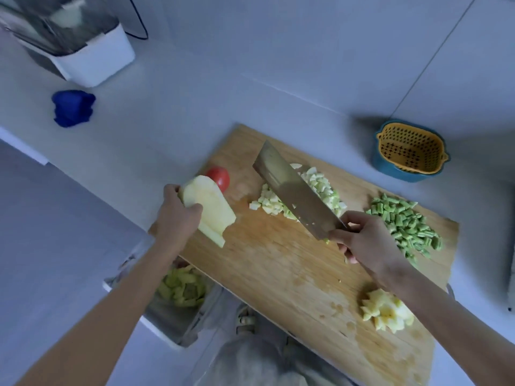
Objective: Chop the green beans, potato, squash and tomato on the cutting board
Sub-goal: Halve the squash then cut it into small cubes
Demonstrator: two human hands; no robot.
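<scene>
1. The step in hand looks like dicing the rest of the squash. The left hand (175,215) has its grip clamped round a large peeled squash piece (209,210), which it holds tilted over the 9 o'clock edge of the cutting board (278,274).
2. The right hand (362,240) has its grip closed on the handle of a cleaver (292,190). The blade is raised and slants toward 11 o'clock above the diced squash (315,185) at the board's 12 o'clock.
3. To do it well, I would lay the piece flat side down on the bare wood in the middle, so it cannot rock.
4. Tuck the left fingertips back and let the knuckles guide the blade. Cut strips first, then across, to match the dice already there.
5. Keep the cleaver low between strokes and clear of the piles on the board.
6. Chopped green beans (404,224) lie at 3 o'clock. A yellow heap, probably the potato pieces (387,310), sits at 5 o'clock.
7. The tomato (218,176) is whole at 10 o'clock, just behind the held piece, so it seems to be the last item left.
8. On the surface (195,93), a yellow colander (409,149) stands beyond the board at 2 o'clock and a blue cloth (73,107) lies at 10 o'clock.
9. A bin of peelings (181,288) sits below the board's 8 o'clock edge.
10. No brand, label or writing can be read anywhere.
</scene>
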